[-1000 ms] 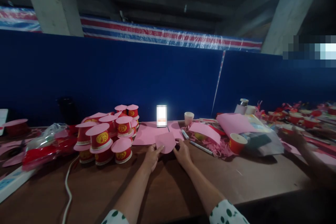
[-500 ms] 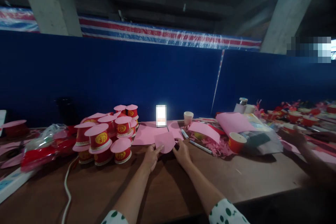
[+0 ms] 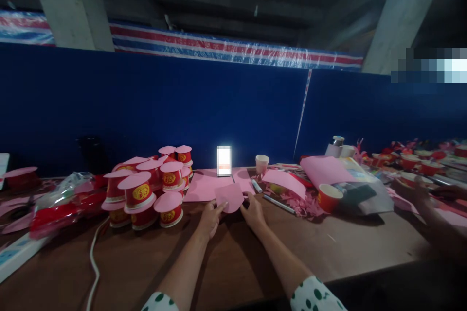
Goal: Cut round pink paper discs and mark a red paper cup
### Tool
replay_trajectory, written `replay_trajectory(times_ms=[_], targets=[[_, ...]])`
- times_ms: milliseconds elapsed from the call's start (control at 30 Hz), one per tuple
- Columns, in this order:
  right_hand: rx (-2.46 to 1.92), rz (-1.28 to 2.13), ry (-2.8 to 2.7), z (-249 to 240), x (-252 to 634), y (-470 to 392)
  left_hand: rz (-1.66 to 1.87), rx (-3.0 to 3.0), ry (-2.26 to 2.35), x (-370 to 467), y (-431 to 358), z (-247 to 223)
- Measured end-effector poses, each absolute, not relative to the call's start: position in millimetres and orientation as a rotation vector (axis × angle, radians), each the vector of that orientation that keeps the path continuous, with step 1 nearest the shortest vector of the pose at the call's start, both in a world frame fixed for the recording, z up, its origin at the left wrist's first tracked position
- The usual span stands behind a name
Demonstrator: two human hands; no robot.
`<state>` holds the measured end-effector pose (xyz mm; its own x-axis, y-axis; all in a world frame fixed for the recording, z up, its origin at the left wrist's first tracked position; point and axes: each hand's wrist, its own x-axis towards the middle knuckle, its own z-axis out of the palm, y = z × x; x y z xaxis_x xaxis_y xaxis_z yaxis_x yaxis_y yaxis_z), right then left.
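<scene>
Between my two hands is a pink paper piece point(image 3: 229, 196) with a rounded lower edge, held up just above the table. My left hand point(image 3: 211, 217) pinches its lower left side, thumb on top. At its right edge, the fingers of my right hand point(image 3: 252, 211) close on the paper. Behind it lie larger pink paper sheets point(image 3: 204, 183), with a bright upright phone-like screen point(image 3: 224, 161) over them. To the left stand stacked red paper cups point(image 3: 168, 216) with yellow emblems, topped by pink paper discs point(image 3: 134, 181).
Right of my hands lie a white marker point(image 3: 257, 186), a pen point(image 3: 279, 203), pink paper shreds, a red cup point(image 3: 330, 198) and a grey plastic bag point(image 3: 365, 194). A white cable point(image 3: 93, 257) crosses the table at left. Another person's hand point(image 3: 419, 199) is at far right.
My hands and the pink paper piece stay in nearly the same place. At far right, the other person's hand has shifted slightly.
</scene>
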<state>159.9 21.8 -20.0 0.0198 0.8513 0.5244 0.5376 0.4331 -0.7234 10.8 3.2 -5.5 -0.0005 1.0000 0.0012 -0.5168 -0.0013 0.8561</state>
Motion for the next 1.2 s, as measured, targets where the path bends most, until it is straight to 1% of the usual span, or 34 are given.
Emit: replay_trajectory(times_ms=[1200], targets=[[-1.256,0.336,-1.651,-14.0,160.1,19.1,1.431,0.803,0.804,11.6,4.6,-7.2]])
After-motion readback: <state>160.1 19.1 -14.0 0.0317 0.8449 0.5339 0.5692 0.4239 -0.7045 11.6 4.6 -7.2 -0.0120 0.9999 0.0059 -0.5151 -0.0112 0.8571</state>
